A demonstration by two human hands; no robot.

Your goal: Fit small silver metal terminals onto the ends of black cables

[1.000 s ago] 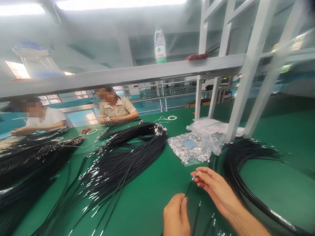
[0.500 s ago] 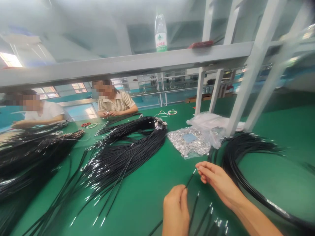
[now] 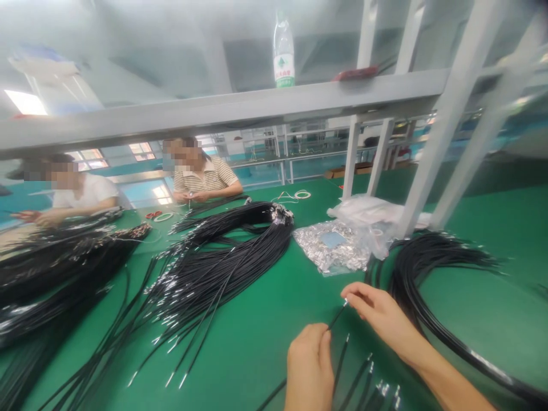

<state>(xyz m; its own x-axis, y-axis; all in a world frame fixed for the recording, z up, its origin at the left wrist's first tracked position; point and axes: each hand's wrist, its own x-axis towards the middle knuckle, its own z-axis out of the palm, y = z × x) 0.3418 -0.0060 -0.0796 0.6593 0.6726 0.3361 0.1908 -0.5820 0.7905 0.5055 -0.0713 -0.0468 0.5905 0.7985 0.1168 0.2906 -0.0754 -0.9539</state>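
Observation:
My left hand (image 3: 309, 365) is closed in a pinch on a thin black cord (image 3: 335, 317) near the table's front edge. My right hand (image 3: 379, 314) pinches the cord's silver metal tip just above and to the right. Several more black cords with metal ends (image 3: 363, 382) lie under and between my hands. An open clear bag of small silver metal parts (image 3: 331, 251) lies just beyond my right hand.
A big fanned bundle of black cords (image 3: 214, 268) covers the green table (image 3: 257, 342) to the left; another loop of cords (image 3: 428, 268) lies right. White frame posts (image 3: 432, 148) stand behind. Two people sit across the table. A bottle (image 3: 283, 51) stands on the shelf.
My hands stay pinched on the same cord and have shifted slightly. The camera has tilted down a little, and more loose cord ends show at the bottom.

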